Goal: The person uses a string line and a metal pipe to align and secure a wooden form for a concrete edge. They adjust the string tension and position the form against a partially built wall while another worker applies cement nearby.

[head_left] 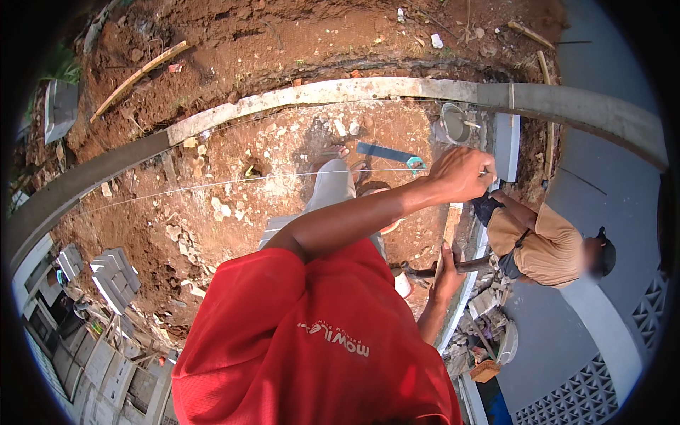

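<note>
My left hand reaches across to the right with its fingers pinched together. A thin white string runs taut from the left to this hand, and its end is hidden by the fingers. Below it, my right hand is closed around a dark hammer, whose head points left. A narrow wooden stick stands between my hands, its lower end meeting the right fingers; whether they grip it too, I cannot tell. A handsaw with a teal handle lies on the soil beyond my left forearm.
A curved-looking concrete beam crosses the far side. At its right stands a bucket of grey mortar. A co-worker in a tan shirt bends close to my hands. Grey blocks and rubble lie about.
</note>
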Available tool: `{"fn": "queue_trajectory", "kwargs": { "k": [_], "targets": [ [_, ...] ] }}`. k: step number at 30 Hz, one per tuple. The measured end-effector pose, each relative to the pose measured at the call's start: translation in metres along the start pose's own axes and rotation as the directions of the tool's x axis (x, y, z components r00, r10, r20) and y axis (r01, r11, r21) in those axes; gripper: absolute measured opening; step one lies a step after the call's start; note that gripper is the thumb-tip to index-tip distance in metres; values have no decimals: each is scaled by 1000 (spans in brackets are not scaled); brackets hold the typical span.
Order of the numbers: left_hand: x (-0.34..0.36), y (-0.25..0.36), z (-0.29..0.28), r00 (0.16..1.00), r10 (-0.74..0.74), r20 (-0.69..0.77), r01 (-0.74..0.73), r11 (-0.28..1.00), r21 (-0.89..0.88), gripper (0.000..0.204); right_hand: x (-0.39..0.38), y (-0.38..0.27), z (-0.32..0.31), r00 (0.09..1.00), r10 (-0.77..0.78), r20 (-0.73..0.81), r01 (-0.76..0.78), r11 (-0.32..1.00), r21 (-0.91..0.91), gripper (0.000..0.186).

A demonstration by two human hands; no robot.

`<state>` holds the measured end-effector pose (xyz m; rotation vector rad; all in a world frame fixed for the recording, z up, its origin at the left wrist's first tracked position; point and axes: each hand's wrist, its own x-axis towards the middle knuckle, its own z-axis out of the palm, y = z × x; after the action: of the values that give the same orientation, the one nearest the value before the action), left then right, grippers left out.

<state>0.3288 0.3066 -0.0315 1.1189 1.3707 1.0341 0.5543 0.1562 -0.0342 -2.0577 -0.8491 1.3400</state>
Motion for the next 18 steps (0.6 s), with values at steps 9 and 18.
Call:
{"fn": "queue_trajectory", "kwargs": {
  "k": [9,18],
  "targets": [
    [8,-6,-6,984,156,-82,-157,988,4,15,-15,-5,35,999,-40,-13,39,994,-99,43],
    [18,12,-20,985,170,-11,-171,985,-37,13,-21,-7,59,998,17,-63,-17,1000,-7,34]
  ]
}}
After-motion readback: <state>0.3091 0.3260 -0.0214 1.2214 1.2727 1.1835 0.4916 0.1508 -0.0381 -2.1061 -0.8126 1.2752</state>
